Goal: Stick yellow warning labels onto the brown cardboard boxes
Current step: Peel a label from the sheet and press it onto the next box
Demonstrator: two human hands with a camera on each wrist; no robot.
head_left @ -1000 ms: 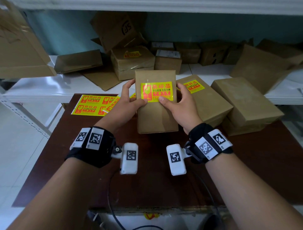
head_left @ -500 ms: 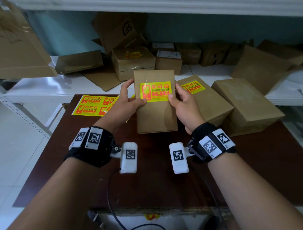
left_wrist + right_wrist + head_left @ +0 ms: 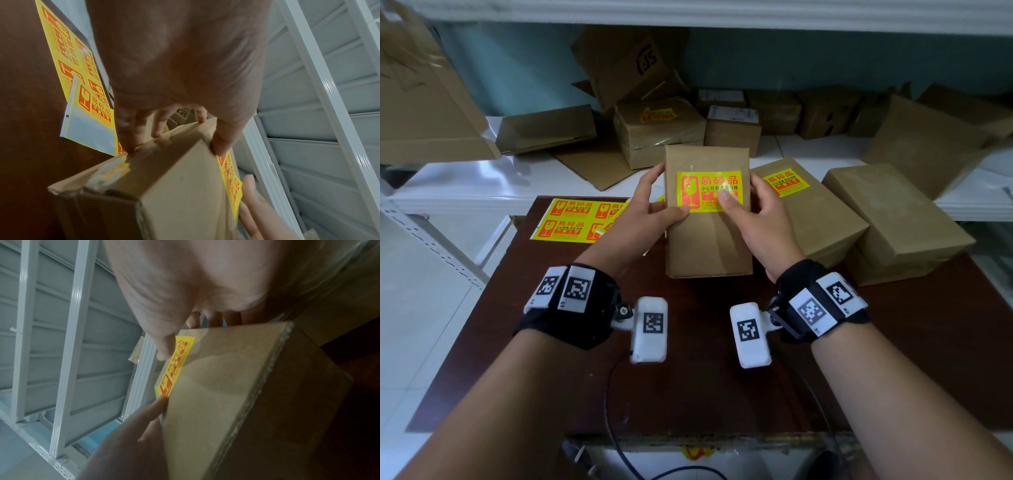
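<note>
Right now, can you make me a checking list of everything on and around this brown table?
Surface: dark brown wooden table, bare in front.
Job's things: upright brown cardboard box wearing a yellow warning label; yellow sheet of spare labels lying flat at the back left.
Clutter: labelled flat brown box and plain brown box on the right.
Grippers: left hand grips the upright box's left edge; right hand holds its right edge, thumb on the label.
Cables: black cable over the front edge.
Surroundings: white metal shelf with more cardboard boxes.
</note>
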